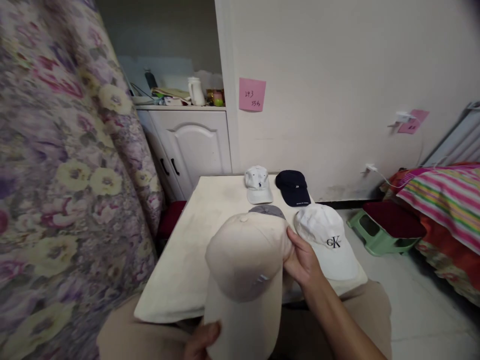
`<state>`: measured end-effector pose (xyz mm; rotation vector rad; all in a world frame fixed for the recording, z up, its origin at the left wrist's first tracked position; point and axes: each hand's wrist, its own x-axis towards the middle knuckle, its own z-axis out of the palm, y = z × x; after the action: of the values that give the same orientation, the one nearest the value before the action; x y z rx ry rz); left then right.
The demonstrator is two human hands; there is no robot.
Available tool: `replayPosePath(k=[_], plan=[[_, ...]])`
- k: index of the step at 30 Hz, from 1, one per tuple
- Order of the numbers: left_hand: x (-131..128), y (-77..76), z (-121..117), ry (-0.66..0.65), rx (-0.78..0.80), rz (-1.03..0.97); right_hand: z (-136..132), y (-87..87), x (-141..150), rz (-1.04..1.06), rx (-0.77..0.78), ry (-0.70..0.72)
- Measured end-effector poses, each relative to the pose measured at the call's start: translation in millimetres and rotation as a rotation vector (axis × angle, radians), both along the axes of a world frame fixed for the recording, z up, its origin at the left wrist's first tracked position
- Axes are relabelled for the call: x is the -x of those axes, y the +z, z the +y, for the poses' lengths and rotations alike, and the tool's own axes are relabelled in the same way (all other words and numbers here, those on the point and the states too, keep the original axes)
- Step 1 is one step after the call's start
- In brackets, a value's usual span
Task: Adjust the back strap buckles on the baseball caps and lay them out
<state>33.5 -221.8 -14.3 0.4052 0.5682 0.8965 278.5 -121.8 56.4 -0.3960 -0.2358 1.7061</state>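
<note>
A cream baseball cap (243,260) is held up in front of me, over the near edge of the table, its brim pointing down toward me. My left hand (202,341) grips the brim at its lower left, thumb on top. At the cap's right side, my right hand (302,257) pinches the crown's edge, its other fingers partly hidden behind. A grey cap (267,210) lies just beyond, mostly covered by the cream one. Close to my right hand rests a white cap (326,240) with black "CK" letters.
On the cream-covered table (183,250), a white cap (258,184) and a navy cap (293,187) lie at the back. A floral curtain (75,175) hangs at left. A green stool (386,227) and a bed (446,200) stand at right. A white cabinet (195,145) is behind.
</note>
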Motion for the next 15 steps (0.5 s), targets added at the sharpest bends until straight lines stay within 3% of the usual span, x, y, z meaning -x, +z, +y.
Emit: replayPosePath(k=[4,8,11,15], plan=[[37.6,14.6,5.6,0.164,0.035,0.005,-18.4,-14.8,6.9,-0.202,-0.086,0.266],[61.0,22.5,34.2,0.299,0.037,0.025,-44.2,-56.6,1.5,-0.489,-0.049,0.382],[59.6,39.2,90.4,0.388,0.007,0.004,-57.5,-95.7,-6.6,-0.589,-0.017,0.44],[42.9,80.9,205.2,0.582,-0.148,-0.028,-60.9,-134.9,-12.7,-0.654,0.063,0.472]])
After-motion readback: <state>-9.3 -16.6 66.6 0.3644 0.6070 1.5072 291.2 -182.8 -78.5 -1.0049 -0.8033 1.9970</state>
